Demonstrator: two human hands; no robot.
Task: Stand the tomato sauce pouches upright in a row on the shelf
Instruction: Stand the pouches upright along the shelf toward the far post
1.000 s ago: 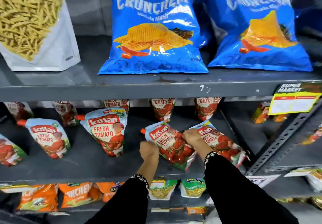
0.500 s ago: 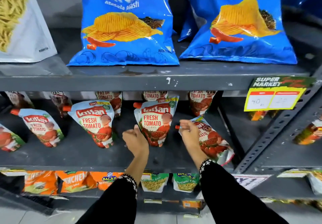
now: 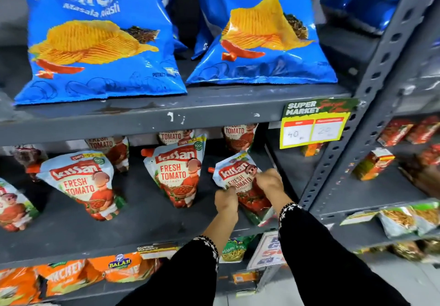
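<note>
Red-and-white tomato sauce pouches stand on the grey middle shelf [image 3: 147, 224]. One upright pouch [image 3: 177, 171] is at the centre, another [image 3: 82, 184] to its left, and a third [image 3: 10, 204] is cut off by the left edge. The rightmost pouch [image 3: 234, 171] leans back to the left, its orange spout pointing left. My left hand [image 3: 226, 199] grips its lower left side and my right hand [image 3: 269, 182] grips its right side. More pouches [image 3: 239, 135] stand in a back row, partly hidden by the shelf above.
Two big blue crisp bags [image 3: 100, 41] sit on the shelf above. A yellow price tag [image 3: 314, 129] hangs from that shelf's edge. A perforated grey upright [image 3: 345, 139] bounds the bay on the right, with small packets beyond. Orange crisp bags [image 3: 71, 274] fill the shelf below.
Both hands left the centre pouch, which now stands upright, and moved right onto the tilted rightmost pouch. The camera has shifted closer and to the right.
</note>
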